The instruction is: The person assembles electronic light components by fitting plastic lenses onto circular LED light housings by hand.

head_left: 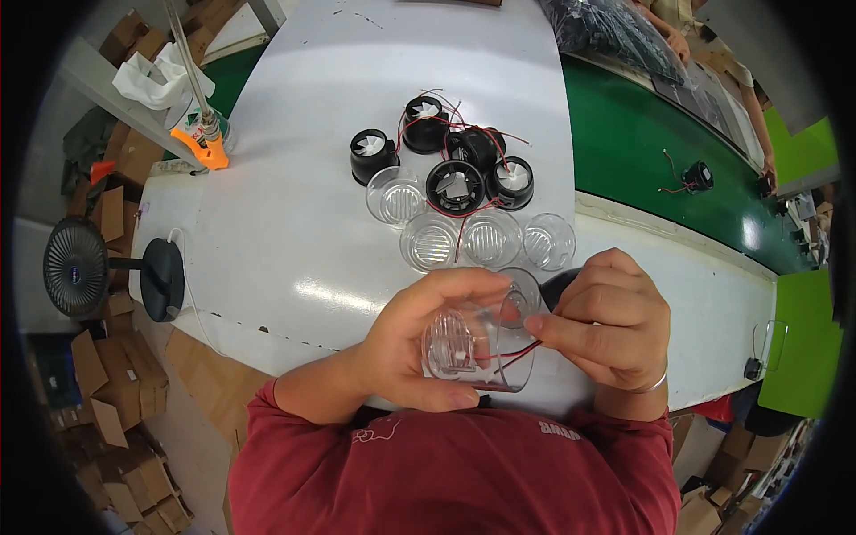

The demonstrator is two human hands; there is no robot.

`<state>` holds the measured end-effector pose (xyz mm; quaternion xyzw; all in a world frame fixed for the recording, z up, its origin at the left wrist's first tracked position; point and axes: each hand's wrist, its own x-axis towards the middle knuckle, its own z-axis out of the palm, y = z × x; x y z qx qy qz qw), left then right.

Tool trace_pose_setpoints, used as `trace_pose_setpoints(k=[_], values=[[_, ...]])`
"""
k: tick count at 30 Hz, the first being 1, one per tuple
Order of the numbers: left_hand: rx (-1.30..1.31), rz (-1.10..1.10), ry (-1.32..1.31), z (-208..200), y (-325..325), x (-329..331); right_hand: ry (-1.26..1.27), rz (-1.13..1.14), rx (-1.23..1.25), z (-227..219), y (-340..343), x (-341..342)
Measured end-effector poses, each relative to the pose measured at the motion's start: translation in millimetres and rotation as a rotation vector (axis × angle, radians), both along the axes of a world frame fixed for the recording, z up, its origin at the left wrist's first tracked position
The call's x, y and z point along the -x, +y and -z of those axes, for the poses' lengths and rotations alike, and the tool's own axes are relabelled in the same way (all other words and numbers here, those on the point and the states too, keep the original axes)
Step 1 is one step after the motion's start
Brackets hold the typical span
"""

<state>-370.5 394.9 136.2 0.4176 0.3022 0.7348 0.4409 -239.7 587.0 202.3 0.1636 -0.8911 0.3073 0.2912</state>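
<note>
My left hand is wrapped round a clear plastic cup, tilted on its side with its mouth toward my right hand. My right hand pinches a pair of red and black wires, whose ends reach inside the cup. Behind the right fingers shows part of a dark round piece, mostly hidden. Just beyond my hands stand several clear cups with ribbed bottoms. Past them sits a cluster of black round housings with white fan-like inserts and loose red and black wires.
A green conveyor belt runs along the right, carrying a small black wired housing. Another person's hand is beside a dark plastic bag. At left are a black fan and an orange tool.
</note>
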Motion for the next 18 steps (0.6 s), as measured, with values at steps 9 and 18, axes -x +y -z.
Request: trace_pose_setpoints(k=[9, 18], values=[[-0.028, 0.002, 0.109, 0, 3, -2, 0.11, 0.149, -0.116, 3, -9, 2], [-0.027, -0.313, 0.52, -5, 7, -2, 0.038, 0.162, -0.062, 0, -14, -4]])
